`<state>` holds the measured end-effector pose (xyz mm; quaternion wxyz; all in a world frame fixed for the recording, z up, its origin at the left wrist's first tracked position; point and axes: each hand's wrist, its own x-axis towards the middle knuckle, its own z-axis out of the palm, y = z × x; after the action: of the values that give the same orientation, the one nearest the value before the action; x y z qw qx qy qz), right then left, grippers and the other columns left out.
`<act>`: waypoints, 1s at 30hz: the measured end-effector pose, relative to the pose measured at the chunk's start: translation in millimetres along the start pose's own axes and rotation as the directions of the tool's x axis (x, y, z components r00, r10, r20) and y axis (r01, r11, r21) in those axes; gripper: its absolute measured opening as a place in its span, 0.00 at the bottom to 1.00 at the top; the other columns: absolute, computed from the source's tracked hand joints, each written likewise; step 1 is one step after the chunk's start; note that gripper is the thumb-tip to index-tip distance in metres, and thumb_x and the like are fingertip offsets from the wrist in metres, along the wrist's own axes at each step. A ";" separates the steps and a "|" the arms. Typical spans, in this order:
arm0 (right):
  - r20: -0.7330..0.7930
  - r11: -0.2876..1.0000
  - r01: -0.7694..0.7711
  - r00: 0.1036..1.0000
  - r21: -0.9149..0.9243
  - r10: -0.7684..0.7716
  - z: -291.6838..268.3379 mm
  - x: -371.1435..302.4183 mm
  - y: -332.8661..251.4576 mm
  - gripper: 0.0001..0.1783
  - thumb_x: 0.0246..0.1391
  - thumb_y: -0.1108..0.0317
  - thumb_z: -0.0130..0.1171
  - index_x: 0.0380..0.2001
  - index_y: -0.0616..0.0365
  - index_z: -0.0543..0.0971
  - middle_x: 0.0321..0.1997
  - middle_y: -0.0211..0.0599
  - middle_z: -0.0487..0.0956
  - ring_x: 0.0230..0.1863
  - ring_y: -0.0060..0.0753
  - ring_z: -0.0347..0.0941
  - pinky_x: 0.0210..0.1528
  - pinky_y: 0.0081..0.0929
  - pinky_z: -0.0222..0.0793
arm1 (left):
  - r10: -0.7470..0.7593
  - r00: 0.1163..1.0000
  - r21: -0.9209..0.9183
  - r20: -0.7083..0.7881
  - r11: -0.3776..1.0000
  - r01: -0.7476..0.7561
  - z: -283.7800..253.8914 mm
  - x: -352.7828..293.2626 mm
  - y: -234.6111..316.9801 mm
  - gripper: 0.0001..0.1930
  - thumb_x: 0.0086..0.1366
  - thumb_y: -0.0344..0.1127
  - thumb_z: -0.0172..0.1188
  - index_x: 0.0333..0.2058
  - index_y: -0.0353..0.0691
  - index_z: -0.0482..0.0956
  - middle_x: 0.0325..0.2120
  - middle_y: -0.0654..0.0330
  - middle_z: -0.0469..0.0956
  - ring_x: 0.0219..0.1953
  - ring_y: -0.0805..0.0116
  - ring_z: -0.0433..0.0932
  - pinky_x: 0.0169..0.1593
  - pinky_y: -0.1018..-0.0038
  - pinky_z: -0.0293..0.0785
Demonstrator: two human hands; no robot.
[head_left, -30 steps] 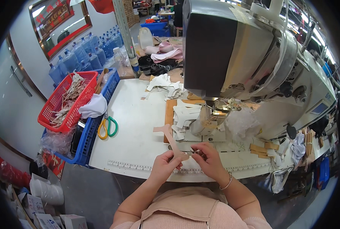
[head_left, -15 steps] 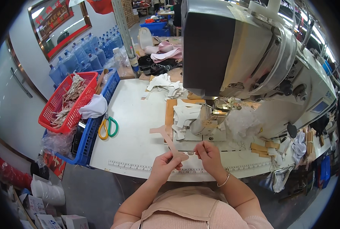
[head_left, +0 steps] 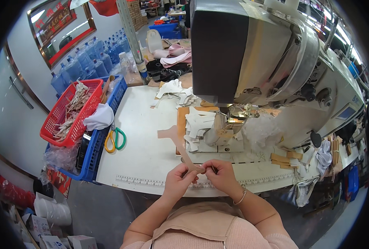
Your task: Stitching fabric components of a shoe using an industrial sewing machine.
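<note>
My left hand (head_left: pixel 178 181) is closed on a long pinkish-tan strap piece (head_left: pixel 179 143), pinching its lower end between thumb and fingers. The piece has a wide, branched far end that reaches away over the white table toward the sewing machine (head_left: pixel 222 135). My right hand (head_left: pixel 222 175) is closed in a pinch right at the strap's near end, its fingertips close to the left ones. A small dark bit (head_left: pixel 214 169) shows at the right fingertips; its kind is too small to tell. Both hands are above the table's front edge, over a printed ruler strip (head_left: pixel 143 181).
White cut pieces (head_left: pixel 200 123) lie beside the machine, with another pile (head_left: pixel 176 92) behind. Scissors (head_left: pixel 115 139) with yellow and green handles lie at left, near a blue crate (head_left: pixel 94 153) and a red basket (head_left: pixel 54 120). Tan strips (head_left: pixel 285 158) lie at right.
My right hand has moved left to the strap's near end, closing the gap between the hands. The strap's far end has shifted slightly left and away. The whole view has shifted a little.
</note>
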<state>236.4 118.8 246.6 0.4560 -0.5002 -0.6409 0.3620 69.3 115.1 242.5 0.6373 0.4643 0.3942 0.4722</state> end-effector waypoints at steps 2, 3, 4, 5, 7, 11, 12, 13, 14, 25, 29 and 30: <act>0.057 0.969 -0.159 0.987 0.191 0.151 -0.8 -0.5 3.1 0.06 0.46 0.75 0.58 0.29 0.63 0.79 0.19 0.31 0.76 0.18 0.12 0.64 0.21 0.16 0.62 | -0.025 1.000 0.002 -0.002 1.000 0.025 -1.9 0.4 -0.8 0.09 0.61 0.26 0.55 0.40 0.32 0.76 0.30 0.62 0.78 0.29 0.78 0.74 0.33 0.81 0.73; 0.058 0.969 -0.159 0.987 0.190 0.151 -0.9 -1.0 2.3 0.06 0.46 0.75 0.58 0.29 0.63 0.79 0.19 0.31 0.76 0.18 0.12 0.64 0.21 0.16 0.62 | -0.050 0.999 0.003 -0.002 0.999 0.050 -2.6 0.9 -1.6 0.10 0.61 0.26 0.54 0.41 0.31 0.76 0.30 0.62 0.77 0.30 0.78 0.74 0.33 0.81 0.73; 0.054 0.977 -0.127 0.991 0.169 0.119 -1.1 -1.8 0.7 0.06 0.47 0.76 0.56 0.30 0.64 0.79 0.19 0.28 0.75 0.19 0.11 0.64 0.21 0.14 0.61 | -0.051 0.999 0.002 -0.002 0.999 0.051 -3.2 1.2 -3.3 0.10 0.61 0.26 0.54 0.41 0.31 0.76 0.30 0.62 0.77 0.30 0.78 0.74 0.33 0.81 0.73; 0.049 0.985 -0.094 0.995 0.147 0.088 -1.2 -2.5 -0.2 0.06 0.47 0.78 0.55 0.30 0.64 0.79 0.19 0.25 0.75 0.19 0.11 0.64 0.21 0.13 0.60 | -0.035 0.999 0.001 -0.011 0.999 0.035 -3.8 1.1 -5.8 0.10 0.61 0.26 0.54 0.41 0.31 0.76 0.30 0.62 0.77 0.29 0.78 0.74 0.33 0.81 0.73; 0.014 0.999 -0.014 1.000 0.047 0.013 0.8 -1.8 -0.4 0.07 0.48 0.79 0.54 0.31 0.64 0.79 0.19 0.25 0.75 0.19 0.11 0.64 0.21 0.14 0.61 | -0.020 1.000 0.000 -0.019 1.000 0.020 -2.9 -0.2 -8.2 0.10 0.61 0.26 0.55 0.41 0.31 0.76 0.30 0.61 0.78 0.29 0.78 0.74 0.33 0.81 0.73; -0.015 0.994 0.086 0.996 -0.066 -0.087 0.2 -0.3 -2.0 0.08 0.48 0.79 0.54 0.32 0.63 0.79 0.18 0.27 0.75 0.19 0.12 0.64 0.21 0.14 0.61 | -0.008 1.000 0.012 -0.029 1.000 0.008 -0.2 -0.7 -5.8 0.10 0.61 0.26 0.55 0.40 0.30 0.76 0.29 0.60 0.77 0.27 0.77 0.74 0.32 0.80 0.73; -0.014 0.994 0.087 0.996 -0.067 -0.088 0.5 -0.4 0.6 0.08 0.48 0.79 0.54 0.32 0.63 0.79 0.18 0.27 0.75 0.19 0.12 0.64 0.21 0.14 0.61 | -0.031 0.999 -0.023 -0.035 0.999 0.030 0.1 -0.6 -3.7 0.10 0.61 0.26 0.55 0.41 0.30 0.76 0.29 0.60 0.77 0.27 0.77 0.74 0.32 0.80 0.73; -0.021 0.999 0.031 0.999 0.008 -0.031 1.3 -1.1 5.5 0.06 0.46 0.78 0.56 0.30 0.63 0.78 0.20 0.30 0.75 0.18 0.16 0.66 0.21 0.16 0.62 | -0.030 0.999 -0.024 -0.036 0.999 0.030 0.3 -0.3 -2.5 0.10 0.61 0.26 0.55 0.41 0.30 0.76 0.29 0.60 0.77 0.27 0.77 0.74 0.32 0.80 0.73; -0.021 0.996 -0.025 0.999 0.083 0.027 2.2 -1.3 6.9 0.06 0.44 0.76 0.58 0.29 0.62 0.78 0.22 0.34 0.76 0.18 0.20 0.68 0.21 0.18 0.63 | -0.027 0.998 -0.030 -0.052 0.999 0.025 0.5 -0.1 -1.7 0.10 0.61 0.26 0.55 0.41 0.30 0.76 0.29 0.60 0.77 0.27 0.77 0.74 0.32 0.80 0.73; -0.129 0.908 0.305 0.927 -0.287 -0.352 7.6 0.5 -3.8 0.08 0.39 0.78 0.61 0.26 0.59 0.74 0.25 0.35 0.74 0.20 0.27 0.73 0.23 0.23 0.72 | 0.313 0.941 0.279 -0.131 0.922 -0.268 10.8 -5.6 -12.4 0.07 0.58 0.23 0.57 0.36 0.31 0.78 0.29 0.60 0.75 0.28 0.76 0.77 0.30 0.82 0.75; -0.080 0.873 0.333 0.920 -0.355 -0.384 6.1 2.0 -0.6 0.09 0.36 0.79 0.61 0.24 0.58 0.73 0.24 0.35 0.73 0.20 0.29 0.73 0.22 0.24 0.71 | 0.328 0.939 0.339 -0.101 0.899 -0.277 10.1 -6.5 -16.5 0.09 0.58 0.24 0.58 0.38 0.32 0.78 0.31 0.58 0.75 0.29 0.75 0.78 0.30 0.81 0.75; -0.082 0.874 0.332 0.920 -0.355 -0.382 6.9 2.6 -0.8 0.09 0.36 0.79 0.61 0.24 0.58 0.73 0.24 0.35 0.73 0.20 0.29 0.73 0.22 0.24 0.71 | 0.286 0.953 0.285 -0.098 0.926 -0.248 9.6 -6.3 -16.4 0.09 0.58 0.24 0.57 0.39 0.32 0.78 0.32 0.59 0.75 0.29 0.75 0.78 0.31 0.81 0.75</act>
<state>229.3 121.0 245.7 0.4701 -0.4687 -0.7384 0.1188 80.7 104.9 229.6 0.4691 0.5621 0.4308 0.5276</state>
